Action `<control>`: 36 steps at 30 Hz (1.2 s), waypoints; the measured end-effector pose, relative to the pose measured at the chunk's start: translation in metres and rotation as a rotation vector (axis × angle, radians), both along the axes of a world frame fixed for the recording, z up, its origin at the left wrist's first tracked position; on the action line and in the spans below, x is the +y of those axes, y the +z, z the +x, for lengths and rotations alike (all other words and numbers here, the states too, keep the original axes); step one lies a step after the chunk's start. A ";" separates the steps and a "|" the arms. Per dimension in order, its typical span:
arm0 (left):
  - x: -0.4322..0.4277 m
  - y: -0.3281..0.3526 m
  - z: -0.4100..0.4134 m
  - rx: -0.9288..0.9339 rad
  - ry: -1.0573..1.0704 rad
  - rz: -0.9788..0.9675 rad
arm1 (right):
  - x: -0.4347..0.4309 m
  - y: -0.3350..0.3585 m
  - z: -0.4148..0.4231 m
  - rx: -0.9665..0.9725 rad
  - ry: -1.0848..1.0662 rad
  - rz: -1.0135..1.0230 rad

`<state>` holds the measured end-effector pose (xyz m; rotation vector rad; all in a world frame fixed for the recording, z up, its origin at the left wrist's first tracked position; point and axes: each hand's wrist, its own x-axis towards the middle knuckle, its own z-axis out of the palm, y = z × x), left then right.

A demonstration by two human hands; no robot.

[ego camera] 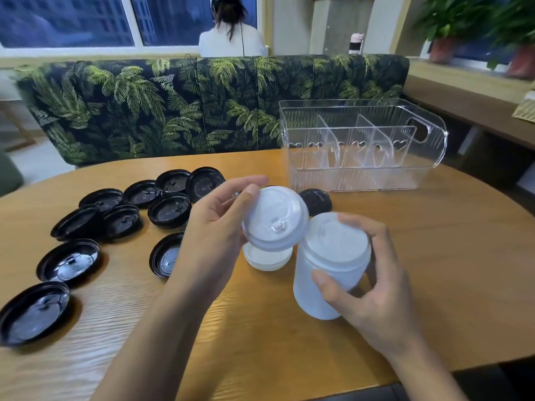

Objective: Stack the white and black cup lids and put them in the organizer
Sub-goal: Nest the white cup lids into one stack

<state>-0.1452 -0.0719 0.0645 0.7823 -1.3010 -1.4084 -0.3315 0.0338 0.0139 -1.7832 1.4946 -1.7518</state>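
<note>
Worktop (434,256): wood-grain surface, warm brown, with a rounded far edge.

Lying on it:
- Black lids (169,211): a loose group on the left side, spread from the near left edge to the far middle. Several overlap or touch; some lie with the shiny inside up.
- Single black lid (315,201): apart from the group, just near of the organizer's left end.
- White lid (266,260): one at the centre, partly hidden.
- Organizer (318,175): clear plastic, far right, upright, with inner dividers, heart-shaped cut-outs and a handle hole in its right end.
</note>
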 end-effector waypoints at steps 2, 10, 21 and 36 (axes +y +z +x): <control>0.001 0.001 -0.004 0.047 -0.036 0.040 | 0.001 0.001 0.002 0.016 0.027 -0.002; 0.017 -0.001 -0.024 -0.111 0.000 -0.160 | 0.003 0.004 0.011 0.074 0.099 -0.022; 0.026 -0.001 -0.013 -0.358 -0.173 -0.373 | 0.005 0.003 0.011 0.016 0.115 0.003; 0.028 -0.001 -0.007 -0.357 -0.259 -0.426 | 0.006 0.005 0.009 -0.025 0.150 0.038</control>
